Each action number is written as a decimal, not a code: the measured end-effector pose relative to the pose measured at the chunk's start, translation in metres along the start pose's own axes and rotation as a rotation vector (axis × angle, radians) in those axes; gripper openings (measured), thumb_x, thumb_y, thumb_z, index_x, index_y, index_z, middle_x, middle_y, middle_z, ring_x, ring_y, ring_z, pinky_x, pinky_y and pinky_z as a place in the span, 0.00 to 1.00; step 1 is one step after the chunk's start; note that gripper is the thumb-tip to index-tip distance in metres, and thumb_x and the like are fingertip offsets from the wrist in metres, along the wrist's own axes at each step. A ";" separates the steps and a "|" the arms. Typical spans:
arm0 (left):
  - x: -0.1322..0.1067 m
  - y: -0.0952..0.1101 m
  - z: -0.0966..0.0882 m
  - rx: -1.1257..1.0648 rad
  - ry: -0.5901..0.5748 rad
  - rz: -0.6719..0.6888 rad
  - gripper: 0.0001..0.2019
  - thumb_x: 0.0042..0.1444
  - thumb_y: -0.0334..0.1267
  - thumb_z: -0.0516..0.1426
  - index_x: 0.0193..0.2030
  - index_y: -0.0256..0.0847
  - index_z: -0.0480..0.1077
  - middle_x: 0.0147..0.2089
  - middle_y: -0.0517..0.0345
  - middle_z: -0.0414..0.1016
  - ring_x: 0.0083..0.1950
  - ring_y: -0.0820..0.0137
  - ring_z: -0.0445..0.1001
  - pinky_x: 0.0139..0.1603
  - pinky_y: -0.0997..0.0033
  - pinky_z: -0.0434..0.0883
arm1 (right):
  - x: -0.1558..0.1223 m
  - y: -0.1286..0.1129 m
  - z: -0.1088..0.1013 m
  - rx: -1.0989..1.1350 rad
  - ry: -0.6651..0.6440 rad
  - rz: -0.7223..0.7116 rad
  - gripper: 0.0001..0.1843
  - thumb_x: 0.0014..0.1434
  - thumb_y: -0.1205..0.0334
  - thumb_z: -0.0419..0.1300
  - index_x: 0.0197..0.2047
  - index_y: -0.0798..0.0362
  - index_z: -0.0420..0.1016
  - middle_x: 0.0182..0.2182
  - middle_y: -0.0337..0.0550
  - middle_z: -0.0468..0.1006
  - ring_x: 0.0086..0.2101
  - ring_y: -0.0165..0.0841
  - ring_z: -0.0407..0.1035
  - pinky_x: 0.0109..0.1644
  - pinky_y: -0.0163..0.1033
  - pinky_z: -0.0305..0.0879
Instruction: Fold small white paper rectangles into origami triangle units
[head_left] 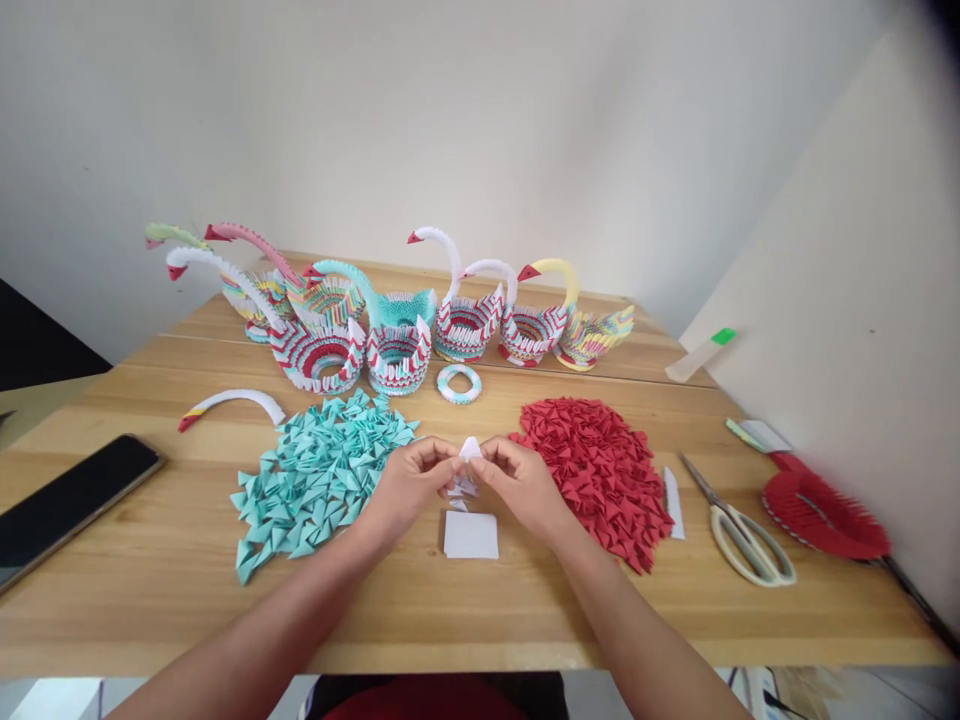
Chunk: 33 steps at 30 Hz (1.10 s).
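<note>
The fingers [448, 466] of the left hand [409, 485] and the right hand [523, 487] meet over the table [540, 625], both pinching one paper [470, 448], a small white piece whose rounded tip points away from the body. Just below the fingers lie a few white pieces [461, 490], partly hidden by the hands, and nearer the body than these sits a white stack [471, 536]. Left of the fingers spreads a teal pile [322, 480] of folded triangles, its edge close beside the left hand; right of them a red pile [589, 470] reaches near the right hand. Straight beyond the fingers rests a white and teal ring [445, 388], and past it stand the swans [399, 362], in several colours, with curved necks. Farther left, beyond the teal pile, lies a loose white neck [234, 397] with a red and yellow end, and well left of the fingers is a phone [75, 505], dark side up. Well right, past the red pile, come a white strip [674, 503], then scissors [739, 530], and farthest out a red spiky piece [821, 515].
</note>
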<state>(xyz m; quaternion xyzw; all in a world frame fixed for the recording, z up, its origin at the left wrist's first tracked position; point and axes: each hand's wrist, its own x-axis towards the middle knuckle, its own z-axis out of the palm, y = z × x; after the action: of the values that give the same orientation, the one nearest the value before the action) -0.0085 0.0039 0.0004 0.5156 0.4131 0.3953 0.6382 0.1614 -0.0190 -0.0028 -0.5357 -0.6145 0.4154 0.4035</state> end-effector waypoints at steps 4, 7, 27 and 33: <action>0.001 -0.004 0.000 0.044 -0.013 0.004 0.12 0.44 0.44 0.62 0.25 0.36 0.69 0.20 0.64 0.66 0.22 0.77 0.61 0.24 0.76 0.60 | 0.000 0.000 -0.003 -0.054 0.054 -0.014 0.11 0.58 0.54 0.58 0.30 0.52 0.71 0.25 0.37 0.73 0.28 0.30 0.65 0.31 0.33 0.59; 0.001 -0.004 0.000 0.047 -0.025 0.002 0.13 0.44 0.45 0.62 0.24 0.36 0.68 0.20 0.64 0.65 0.21 0.77 0.60 0.24 0.76 0.59 | 0.000 0.000 -0.003 -0.050 0.066 -0.028 0.10 0.58 0.55 0.58 0.31 0.52 0.72 0.26 0.37 0.74 0.28 0.30 0.66 0.32 0.33 0.60; 0.002 -0.005 -0.001 -0.023 -0.079 -0.055 0.15 0.46 0.47 0.62 0.25 0.36 0.67 0.22 0.62 0.67 0.22 0.77 0.62 0.25 0.76 0.61 | 0.001 0.000 0.001 0.219 0.002 0.088 0.13 0.53 0.52 0.64 0.31 0.54 0.72 0.24 0.36 0.72 0.27 0.29 0.65 0.32 0.34 0.60; 0.002 -0.005 0.001 0.022 -0.089 -0.047 0.14 0.46 0.46 0.61 0.25 0.36 0.67 0.22 0.62 0.67 0.21 0.78 0.61 0.24 0.76 0.60 | 0.000 0.001 -0.001 0.197 0.016 0.062 0.17 0.58 0.50 0.58 0.26 0.54 0.69 0.23 0.37 0.71 0.27 0.30 0.65 0.34 0.35 0.62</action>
<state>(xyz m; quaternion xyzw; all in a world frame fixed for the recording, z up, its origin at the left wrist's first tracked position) -0.0068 0.0043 -0.0049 0.5296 0.4006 0.3525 0.6594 0.1625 -0.0186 -0.0038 -0.5155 -0.5505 0.4820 0.4460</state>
